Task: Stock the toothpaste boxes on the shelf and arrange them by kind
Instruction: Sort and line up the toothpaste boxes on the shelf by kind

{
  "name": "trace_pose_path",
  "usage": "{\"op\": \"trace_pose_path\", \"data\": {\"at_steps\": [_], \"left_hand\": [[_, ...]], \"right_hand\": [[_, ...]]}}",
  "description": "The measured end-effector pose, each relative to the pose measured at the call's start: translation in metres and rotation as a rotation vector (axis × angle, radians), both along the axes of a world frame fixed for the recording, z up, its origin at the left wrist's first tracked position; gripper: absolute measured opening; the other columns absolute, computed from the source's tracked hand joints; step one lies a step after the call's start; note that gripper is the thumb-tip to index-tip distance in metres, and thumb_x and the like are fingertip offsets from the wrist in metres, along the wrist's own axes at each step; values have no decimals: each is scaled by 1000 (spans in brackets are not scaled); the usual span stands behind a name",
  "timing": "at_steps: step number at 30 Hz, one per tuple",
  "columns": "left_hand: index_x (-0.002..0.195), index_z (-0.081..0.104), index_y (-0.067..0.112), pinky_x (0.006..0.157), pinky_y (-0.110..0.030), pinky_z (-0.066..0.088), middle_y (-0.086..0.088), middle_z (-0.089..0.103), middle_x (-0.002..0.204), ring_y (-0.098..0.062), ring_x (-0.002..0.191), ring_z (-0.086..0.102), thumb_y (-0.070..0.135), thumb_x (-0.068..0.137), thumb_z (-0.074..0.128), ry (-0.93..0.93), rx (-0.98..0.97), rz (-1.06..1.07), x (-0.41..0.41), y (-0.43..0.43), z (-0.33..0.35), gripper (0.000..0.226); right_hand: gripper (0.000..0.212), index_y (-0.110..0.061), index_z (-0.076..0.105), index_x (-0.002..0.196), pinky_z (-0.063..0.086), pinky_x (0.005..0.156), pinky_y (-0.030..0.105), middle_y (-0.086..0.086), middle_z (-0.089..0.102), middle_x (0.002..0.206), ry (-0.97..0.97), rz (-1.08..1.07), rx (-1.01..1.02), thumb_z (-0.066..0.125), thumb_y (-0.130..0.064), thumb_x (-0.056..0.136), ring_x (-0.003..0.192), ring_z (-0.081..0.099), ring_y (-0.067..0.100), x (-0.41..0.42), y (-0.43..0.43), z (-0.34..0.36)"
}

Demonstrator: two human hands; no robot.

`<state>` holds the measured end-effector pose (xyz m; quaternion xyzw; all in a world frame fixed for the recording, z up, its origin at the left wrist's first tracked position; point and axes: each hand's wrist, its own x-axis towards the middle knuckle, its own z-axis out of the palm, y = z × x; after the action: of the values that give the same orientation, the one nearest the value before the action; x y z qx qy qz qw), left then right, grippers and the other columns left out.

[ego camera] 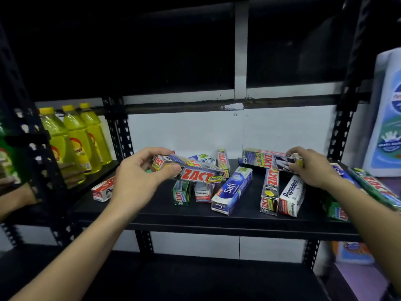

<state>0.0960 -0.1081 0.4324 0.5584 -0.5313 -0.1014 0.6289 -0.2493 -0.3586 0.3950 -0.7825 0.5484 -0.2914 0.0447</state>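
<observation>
Head view: left hand (pixel 138 177) is pinching left Zact (pixel 195 173), right hand (pixel 312 166) is pinching right Zact (pixel 263 158), likely pairing one kind above the shelf (pixel 152 206).

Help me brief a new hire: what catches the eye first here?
The left hand grips one grey box, the right hand a second grey box, above the black shelf. Below lie jumbled toothpaste boxes, a blue box in the middle. Yellow bottles stand at far left.

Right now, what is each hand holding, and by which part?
The left hand pinches a grey Zact Smokers box by its left end. The right hand grips a second Zact Smokers box by its right end.
</observation>
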Motion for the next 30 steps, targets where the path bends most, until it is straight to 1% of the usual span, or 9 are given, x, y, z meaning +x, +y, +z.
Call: {"op": "trace_pose_path", "data": {"at_steps": [3,6,9,11,14,16,21,24,30], "left_hand": [[95,73,27,79,-32,59,7,76,90,-23,91,70,16,70,89,14,-9,46,-6,-20,1,31],[95,73,36,78,-45,59,4,74,90,-29,85,66,28,70,90,-3,-17,85,-14,-47,-1,31],[96,71,37,65,-39,51,6,70,80,-16,63,53,33,71,89,-15,-44,101,-24,-76,0,30],[98,70,34,64,-33,49,10,69,84,-13,67,55,32,74,87,-14,-43,76,-36,-95,1,30],[99,67,31,73,-31,53,13,70,96,-12,82,65,29,77,85,22,-9,34,-55,-125,-7,28],[98,65,29,69,-29,53,12,69,93,-10,79,65,29,79,84,21,37,16,-69,-140,-18,27],[92,64,24,64,-11,38,15,64,96,2,88,57,34,73,87,-215,196,0,-85,-154,-49,32],[91,61,23,64,-11,36,14,63,97,2,89,56,34,72,88,-318,253,-18,-82,-153,-57,34],[103,61,28,72,-5,35,17,59,109,5,94,53,42,77,83,-426,229,-42,-72,-140,-60,37]], "right_hand": [[39,-24,57,124,45,82,37,15,56,118,-7,-83,-96,69,-16,88,94,54,32,2,-9,-1],[49,-20,56,132,47,91,42,20,54,123,-55,-169,-98,71,-14,86,106,56,43,-4,-13,-2],[42,-19,61,129,46,92,41,19,56,121,-84,-189,-55,70,-24,88,108,56,41,-16,-14,-5],[41,-21,63,127,47,91,40,15,57,119,-70,-160,-38,72,-26,88,107,57,36,-22,-14,-5],[43,-22,60,129,45,94,37,12,57,121,-40,-112,-1,71,-23,88,109,57,33,-28,-14,-1],[50,-21,55,136,43,98,36,13,54,126,-21,-94,25,69,-22,88,115,55,33,-30,-13,0],[66,-25,41,147,39,109,41,9,41,146,1,-109,33,68,-30,87,131,43,32,-28,-1,-4],[67,-27,36,149,34,113,45,5,30,154,70,-113,-41,65,-33,89,139,31,31,-20,15,-5],[60,-27,40,147,29,114,43,2,34,153,59,138,-134,61,-39,92,140,29,26,19,51,-3]]}}
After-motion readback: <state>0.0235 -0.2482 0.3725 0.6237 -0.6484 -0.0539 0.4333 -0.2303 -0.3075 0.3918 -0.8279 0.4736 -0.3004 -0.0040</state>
